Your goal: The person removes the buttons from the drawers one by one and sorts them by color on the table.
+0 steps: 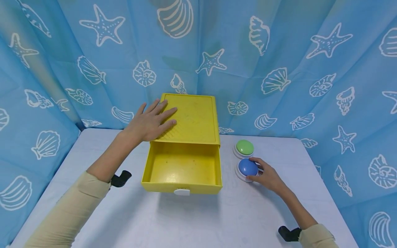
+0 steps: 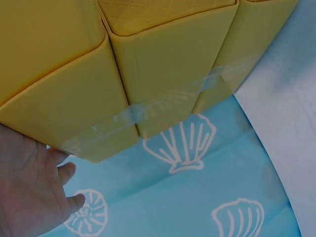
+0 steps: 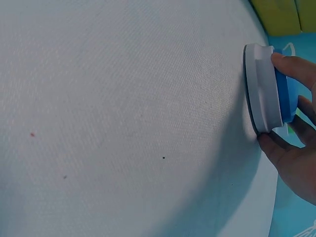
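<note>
My left hand (image 1: 148,124) rests with spread fingers on the top left of a yellow drawer cabinet (image 1: 195,119). Its upper drawer (image 1: 198,187) is pulled out toward me, with a white handle (image 1: 182,192) on the front and a bare inside. To the right, my right hand (image 1: 269,176) grips a blue push button (image 1: 248,166) by the rim of its white base (image 3: 265,86), thumb and fingers on opposite sides. A green push button (image 1: 245,147) stands just behind the blue one.
A white cloth covers the table (image 1: 248,213). Blue curtains (image 1: 235,79) with white shell prints hang behind and at both sides. Clear tape (image 2: 133,112) runs across the cabinet's side. Black wrist mounts (image 1: 121,178) are on both forearms.
</note>
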The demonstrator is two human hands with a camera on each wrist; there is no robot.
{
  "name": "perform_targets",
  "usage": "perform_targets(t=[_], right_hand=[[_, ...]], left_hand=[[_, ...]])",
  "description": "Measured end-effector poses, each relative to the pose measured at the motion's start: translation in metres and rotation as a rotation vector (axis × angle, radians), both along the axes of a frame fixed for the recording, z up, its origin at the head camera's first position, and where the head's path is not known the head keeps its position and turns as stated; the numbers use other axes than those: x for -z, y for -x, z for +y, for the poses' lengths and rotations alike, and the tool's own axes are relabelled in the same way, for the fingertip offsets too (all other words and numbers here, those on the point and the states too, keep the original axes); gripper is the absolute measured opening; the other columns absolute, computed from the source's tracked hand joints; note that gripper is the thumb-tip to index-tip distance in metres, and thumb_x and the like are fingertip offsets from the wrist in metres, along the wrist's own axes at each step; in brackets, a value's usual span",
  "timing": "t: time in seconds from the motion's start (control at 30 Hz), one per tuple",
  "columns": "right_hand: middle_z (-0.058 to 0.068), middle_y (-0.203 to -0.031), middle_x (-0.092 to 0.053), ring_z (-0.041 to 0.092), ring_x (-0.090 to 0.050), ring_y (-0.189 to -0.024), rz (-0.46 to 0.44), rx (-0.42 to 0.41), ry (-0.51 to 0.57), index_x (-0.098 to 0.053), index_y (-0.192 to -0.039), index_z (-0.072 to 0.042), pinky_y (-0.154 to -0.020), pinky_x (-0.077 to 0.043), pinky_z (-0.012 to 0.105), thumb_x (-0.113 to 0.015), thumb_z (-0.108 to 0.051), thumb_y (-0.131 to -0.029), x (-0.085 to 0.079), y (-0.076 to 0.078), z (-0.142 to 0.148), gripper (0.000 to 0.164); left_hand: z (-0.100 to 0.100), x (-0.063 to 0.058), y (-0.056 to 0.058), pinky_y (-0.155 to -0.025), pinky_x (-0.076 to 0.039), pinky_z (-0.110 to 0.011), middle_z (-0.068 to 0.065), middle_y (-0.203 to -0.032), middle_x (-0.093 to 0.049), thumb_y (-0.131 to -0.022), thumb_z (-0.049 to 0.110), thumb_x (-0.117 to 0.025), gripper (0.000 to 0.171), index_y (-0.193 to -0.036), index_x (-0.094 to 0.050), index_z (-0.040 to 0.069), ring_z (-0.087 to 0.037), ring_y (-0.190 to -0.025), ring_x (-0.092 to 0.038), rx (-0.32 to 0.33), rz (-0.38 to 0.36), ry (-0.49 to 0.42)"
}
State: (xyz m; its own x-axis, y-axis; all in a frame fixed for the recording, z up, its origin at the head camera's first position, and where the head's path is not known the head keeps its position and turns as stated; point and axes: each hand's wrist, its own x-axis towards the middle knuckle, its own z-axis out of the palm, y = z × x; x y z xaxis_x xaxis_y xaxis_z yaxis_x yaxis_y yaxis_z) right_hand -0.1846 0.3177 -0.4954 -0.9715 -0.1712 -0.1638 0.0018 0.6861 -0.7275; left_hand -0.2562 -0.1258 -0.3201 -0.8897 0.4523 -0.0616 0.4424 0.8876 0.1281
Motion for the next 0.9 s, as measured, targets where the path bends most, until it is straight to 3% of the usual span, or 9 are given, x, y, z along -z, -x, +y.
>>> perform_targets(t=[0.17,0.37,0.5,0.9], right_hand=[[0.03,-0.152,-0.033,0.054,-0.038,-0.134,0.027,-0.002,-0.03,-0.039,-0.15,-0.006,-0.101,-0.041,0.059,-0.081,-0.024,-0.086,-0.001,-0.002,-0.001,0.079],[0.025,-0.15,-0.04,0.045,-0.034,-0.139,0.176,-0.001,-0.066,-0.049,-0.142,-0.002,-0.106,-0.037,0.058,-0.077,-0.019,-0.09,-0.012,-0.005,-0.007,0.062],[0.023,-0.145,-0.047,0.042,-0.04,-0.137,0.239,0.008,0.01,-0.055,-0.136,0.0,-0.104,-0.041,0.054,-0.071,-0.011,-0.094,-0.03,-0.012,-0.016,0.047],[0.009,-0.13,-0.06,0.027,-0.058,-0.121,0.36,0.01,0.305,-0.061,-0.127,-0.002,-0.094,-0.048,0.021,-0.069,-0.007,-0.095,-0.1,-0.055,-0.069,0.034]], left_hand=[[0.0,0.001,0.0,-0.116,0.002,-0.061,-0.012,-0.167,-0.005,-0.106,0.057,-0.025,0.065,-0.162,-0.02,0.025,-0.032,-0.151,0.005,-0.001,-0.001,-0.009],[0.0,0.0,0.0,-0.116,0.002,-0.061,-0.012,-0.167,-0.005,-0.106,0.057,-0.026,0.065,-0.162,-0.02,0.025,-0.032,-0.151,0.005,-0.001,-0.003,-0.009],[0.0,0.0,0.0,-0.116,0.002,-0.061,-0.012,-0.167,-0.005,-0.106,0.057,-0.026,0.064,-0.162,-0.02,0.025,-0.032,-0.151,0.005,0.002,-0.002,-0.006],[0.001,-0.002,0.0,-0.116,0.004,-0.061,-0.012,-0.167,-0.004,-0.106,0.057,-0.025,0.065,-0.162,-0.019,0.025,-0.032,-0.151,0.007,0.002,-0.009,0.007]])
